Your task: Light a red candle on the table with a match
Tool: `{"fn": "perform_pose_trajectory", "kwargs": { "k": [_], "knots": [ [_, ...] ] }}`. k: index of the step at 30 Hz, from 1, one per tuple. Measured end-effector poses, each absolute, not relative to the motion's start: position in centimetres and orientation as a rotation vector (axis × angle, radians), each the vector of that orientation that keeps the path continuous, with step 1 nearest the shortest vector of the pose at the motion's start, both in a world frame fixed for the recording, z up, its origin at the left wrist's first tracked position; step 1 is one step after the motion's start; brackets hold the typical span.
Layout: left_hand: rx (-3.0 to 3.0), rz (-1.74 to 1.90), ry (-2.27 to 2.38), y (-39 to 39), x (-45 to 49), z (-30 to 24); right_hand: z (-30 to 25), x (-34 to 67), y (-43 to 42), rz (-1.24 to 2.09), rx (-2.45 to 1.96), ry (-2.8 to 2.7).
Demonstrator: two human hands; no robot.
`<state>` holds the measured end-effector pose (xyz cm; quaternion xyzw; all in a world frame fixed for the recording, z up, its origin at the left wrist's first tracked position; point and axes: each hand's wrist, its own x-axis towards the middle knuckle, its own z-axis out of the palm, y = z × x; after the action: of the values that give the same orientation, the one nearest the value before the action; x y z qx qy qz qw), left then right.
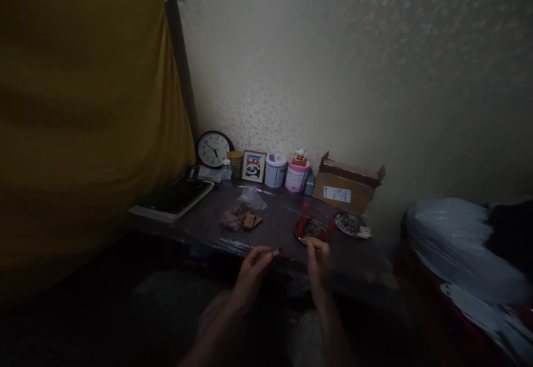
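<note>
My left hand [255, 267] is closed in a pinch on a small brown piece [275, 252] just off the near edge of a dark table [283, 220]. My right hand [318, 261] is also closed, fingers together at the rim of a small round dish [308, 228] filled with dark bits; what it pinches is too small to make out. Two red sticks [303, 214] stand at the dish. Further left lie a clear plastic bag [239, 211] with brown contents and two brown pieces [252, 221].
Along the wall stand a clock [213, 149], a framed panda picture [254, 166], a white tin [275, 170], a pink tin [297, 176] and an open cardboard box [347, 186]. A book [175, 197] lies at left, a second dish [348, 224] at right. Yellow cloth [83, 122] hangs left; bedding [453, 245] right.
</note>
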<state>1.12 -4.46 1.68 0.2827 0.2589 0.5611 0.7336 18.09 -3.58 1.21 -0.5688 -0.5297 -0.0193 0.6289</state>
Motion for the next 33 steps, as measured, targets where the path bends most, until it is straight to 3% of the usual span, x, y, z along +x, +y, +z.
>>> {"fn": "perform_pose_trajectory", "kwargs": {
  "k": [20,33],
  "knots": [
    [0.533,0.993,0.626,-4.0,-4.2,-5.6,0.4,19.7,-2.5,-0.035,-1.346,-0.999],
    [0.404,0.960,0.587,-4.0,-5.1,-6.8,0.7,20.4,-2.1,-0.040,-1.320,-0.912]
  ]
}}
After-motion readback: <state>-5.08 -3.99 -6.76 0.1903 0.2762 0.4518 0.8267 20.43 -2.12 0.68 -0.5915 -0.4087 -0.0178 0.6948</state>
